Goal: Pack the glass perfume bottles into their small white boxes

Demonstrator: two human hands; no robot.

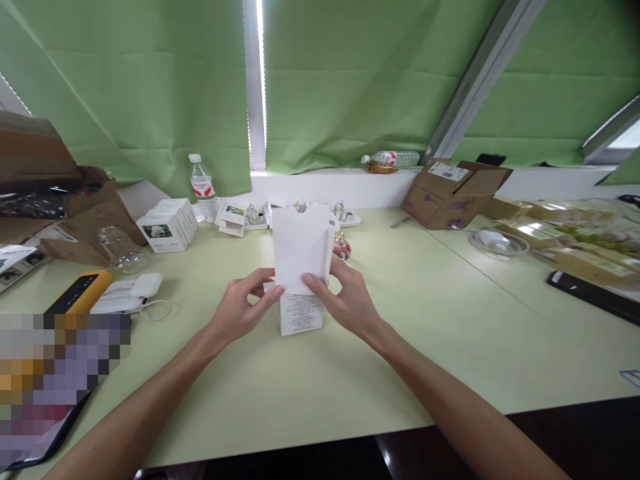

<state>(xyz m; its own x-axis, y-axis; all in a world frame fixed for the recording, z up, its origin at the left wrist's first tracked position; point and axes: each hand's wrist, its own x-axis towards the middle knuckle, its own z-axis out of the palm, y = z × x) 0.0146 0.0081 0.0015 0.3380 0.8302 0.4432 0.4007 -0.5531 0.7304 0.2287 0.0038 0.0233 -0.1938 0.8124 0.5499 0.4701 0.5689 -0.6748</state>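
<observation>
In the middle of the table stands a white cardboard box [302, 316], upright, with small print on its lower front. Above the print rises a blank white cardboard panel [301, 250] with a notch in its top edge; I cannot tell whether it is a flap or a separate insert. My left hand [245, 302] pinches the box at its left edge. On the right, my right hand [347, 293] grips the other edge, thumb on the front of the panel, fingers behind. A pink bottle [342, 247] with a gold top is partly hidden behind the panel.
White cartons [167, 225] and a water bottle [203, 187] stand back left. Small glass pieces in white trays [350, 218] line the wall. A brown cardboard box [450, 195] sits back right, near a coiled white cable [499, 243]. A yellow-black case [80, 297] lies left.
</observation>
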